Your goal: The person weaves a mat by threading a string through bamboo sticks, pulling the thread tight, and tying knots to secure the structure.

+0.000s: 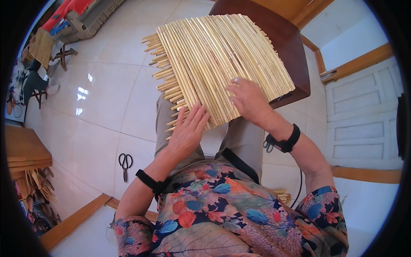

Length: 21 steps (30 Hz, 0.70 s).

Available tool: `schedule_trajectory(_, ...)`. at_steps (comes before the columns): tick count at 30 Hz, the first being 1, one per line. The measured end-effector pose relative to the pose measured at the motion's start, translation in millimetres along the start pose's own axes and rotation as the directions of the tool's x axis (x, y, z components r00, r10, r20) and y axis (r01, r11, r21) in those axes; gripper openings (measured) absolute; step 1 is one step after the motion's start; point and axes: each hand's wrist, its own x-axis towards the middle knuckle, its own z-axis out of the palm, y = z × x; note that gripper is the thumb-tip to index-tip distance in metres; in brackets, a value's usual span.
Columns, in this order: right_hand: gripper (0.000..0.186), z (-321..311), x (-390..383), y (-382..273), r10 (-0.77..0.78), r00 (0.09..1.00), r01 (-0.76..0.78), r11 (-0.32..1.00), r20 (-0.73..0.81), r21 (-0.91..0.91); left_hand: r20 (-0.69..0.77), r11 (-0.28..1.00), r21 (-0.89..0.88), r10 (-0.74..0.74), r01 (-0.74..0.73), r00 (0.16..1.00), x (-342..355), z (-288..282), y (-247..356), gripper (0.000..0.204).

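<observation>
A: Entry, head view. Landmark: reed mat (218, 60), a panel of pale yellow stalks bound side by side. It lies across the person's lap, its far edge over a dark brown wooden chair (289, 43).

B: Hands?

A: Left hand (187, 130) flat and open, fingers spread, palm pressed on the mat's near left corner. Right hand (248, 100) loosely open, fingertips resting on the mat's near edge; nothing gripped. Black bands on both wrists.

B: Surface, room?

A: Glossy white floor tiles (111, 98) left of the mat, window glare on them. Black scissors (125, 165) lie on the tiles, well below-left of the mat. White panelled door (364, 115) to its right. Stacked wooden boards (23, 150) far left.
</observation>
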Motion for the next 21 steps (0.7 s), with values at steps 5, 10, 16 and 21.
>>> schedule_trajectory(5,0.016,23.2,-20.1,-18.9,-0.141,0.941,0.111,0.988,0.307,0.112,0.002,0.997,-0.002,-0.075,0.075,0.997,-10.3,-7.6,9.0,0.064)
schedule_trajectory(10,0.01,29.4,-16.9,-21.8,0.007,0.94,-0.057,0.989,0.342,0.137,0.01,1.0,-0.017,0.016,-0.016,1.0,-4.6,-11.3,13.7,0.049)
schedule_trajectory(16,0.016,14.0,-22.4,-21.0,0.142,0.751,-0.511,0.742,0.644,0.433,0.07,0.996,0.02,0.082,-0.084,0.994,4.1,-2.8,11.4,0.056)
schedule_trajectory(21,0.02,1.9,-22.4,-28.3,0.075,0.832,-0.207,0.961,0.55,0.182,0.099,0.991,-0.088,0.105,-0.097,0.99,2.7,1.2,3.6,0.044)
